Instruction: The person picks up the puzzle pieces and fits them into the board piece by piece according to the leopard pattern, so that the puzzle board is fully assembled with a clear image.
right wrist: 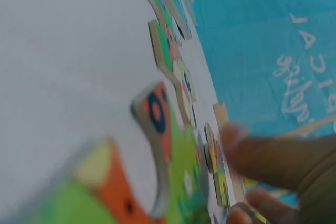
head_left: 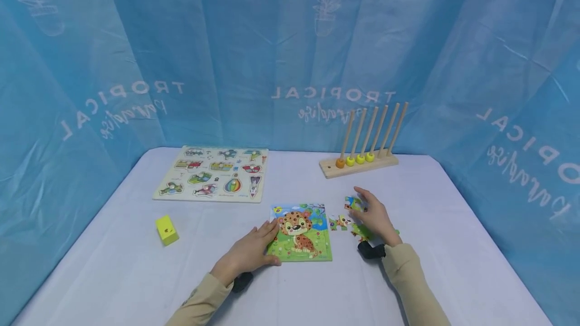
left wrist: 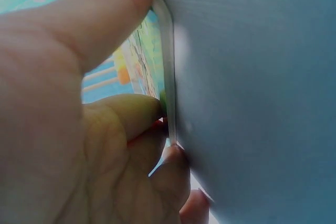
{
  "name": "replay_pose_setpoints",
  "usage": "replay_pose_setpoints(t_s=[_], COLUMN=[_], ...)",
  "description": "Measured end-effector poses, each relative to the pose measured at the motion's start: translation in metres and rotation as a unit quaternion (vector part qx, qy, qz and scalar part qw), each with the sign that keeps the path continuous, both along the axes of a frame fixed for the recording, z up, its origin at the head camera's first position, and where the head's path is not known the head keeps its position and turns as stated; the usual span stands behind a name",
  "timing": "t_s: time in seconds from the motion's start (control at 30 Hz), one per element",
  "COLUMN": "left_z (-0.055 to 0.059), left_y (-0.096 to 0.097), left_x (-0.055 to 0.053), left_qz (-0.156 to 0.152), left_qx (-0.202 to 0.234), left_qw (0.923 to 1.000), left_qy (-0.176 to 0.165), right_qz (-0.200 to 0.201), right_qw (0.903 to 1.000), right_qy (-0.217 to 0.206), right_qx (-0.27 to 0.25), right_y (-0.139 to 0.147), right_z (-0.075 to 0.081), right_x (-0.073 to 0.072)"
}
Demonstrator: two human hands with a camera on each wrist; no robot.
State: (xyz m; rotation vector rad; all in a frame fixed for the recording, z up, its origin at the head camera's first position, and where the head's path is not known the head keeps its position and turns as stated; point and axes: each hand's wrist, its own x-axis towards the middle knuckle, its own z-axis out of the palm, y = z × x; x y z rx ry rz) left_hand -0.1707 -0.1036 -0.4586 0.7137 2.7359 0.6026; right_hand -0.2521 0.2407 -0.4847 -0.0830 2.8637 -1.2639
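Note:
A square leopard jigsaw puzzle (head_left: 297, 235) lies on the table in the head view. My left hand (head_left: 252, 246) rests along its left edge, fingers extended, with the thumb by the near left corner. The left wrist view shows the thumb and fingertips right at the edge of the board (left wrist: 167, 51). To the right of the puzzle, my right hand (head_left: 375, 215) reaches over loose pieces, thumb and index finger spread around a blue-and-green piece (head_left: 355, 204). A cat-face piece (head_left: 341, 222) lies beside the puzzle. Green pieces (head_left: 361, 232) are partly hidden below the right hand.
A peg board (head_left: 213, 196) with vehicle pictures lies at the back left, and a yellow block (head_left: 167, 230) stands in front of it. A wooden rod stand (head_left: 330, 171) with orange and yellow beads is at the back right. Blue curtain (head_left: 290, 54) encloses the table's back and sides.

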Motion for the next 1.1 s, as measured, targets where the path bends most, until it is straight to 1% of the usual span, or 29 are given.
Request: replay_pose_setpoints(t_s=[0.1, 0.13, 0.27, 0.37, 0.47, 0.57, 0.67, 0.73, 0.8, 0.87, 0.93, 1.0, 1.1], left_z=[0.0, 0.0, 0.0, -0.001, -0.001, -0.001, 0.001, 0.001, 0.002, 0.002, 0.002, 0.002, 0.0], left_y=[0.0, 0.0, 0.0, 0.001, 0.001, 0.0, 0.0, -0.001, -0.001, -0.001, -0.001, -0.001, -0.001], left_x=[0.001, 0.0, -0.001, 0.0, 0.001, 0.001, 0.001, 0.002, 0.002, 0.002, 0.002, 0.001, 0.001], left_qz=[0.002, 0.002, 0.002, 0.003, 0.003, 0.005, 0.007, 0.006, 0.006, 0.006, 0.006, 0.005, 0.0], left_qx=[-0.001, -0.001, 0.001, 0.001, 0.001, 0.001, 0.0, -0.003, -0.005, -0.006, -0.006, -0.005, -0.002], left_qw=[1.0, 1.0, 1.0, 1.0, 1.0, 1.0, 1.0, 1.0, 1.0, 1.0, 1.0, 1.0, 1.0], left_qy=[-0.001, 0.0, 0.002, 0.002, 0.002, 0.004, 0.005, 0.006, 0.005, 0.005, 0.004, 0.005, 0.006], right_qz=[0.02, 0.022, 0.012, -0.012, -0.034, -0.034, -0.013, 0.009, 0.038, 0.069, 0.097, 0.116, 0.112], right_qw=[0.9994, 0.9991, 0.9985, 0.9994, 0.9994, 0.9986, 0.9952, 0.9917, 0.9883, 0.9855, 0.9838, 0.9846, 0.9902], right_qy=[0.013, 0.017, 0.016, -0.001, 0.0, -0.017, -0.048, -0.063, -0.07, -0.07, -0.067, -0.058, -0.043], right_qx=[0.025, 0.032, 0.05, 0.033, 0.006, -0.037, -0.085, -0.112, -0.13, -0.138, -0.135, -0.118, -0.07], right_y=[0.0, -0.001, 0.002, 0.007, 0.013, 0.013, 0.005, -0.006, -0.019, -0.034, -0.049, -0.061, -0.076], right_z=[-0.002, 0.0, 0.005, 0.011, 0.016, 0.021, 0.026, 0.029, 0.031, 0.031, 0.029, 0.024, 0.017], right_x=[0.0, 0.0, 0.001, 0.005, 0.008, 0.009, 0.01, 0.011, 0.013, 0.016, 0.019, 0.022, 0.026])
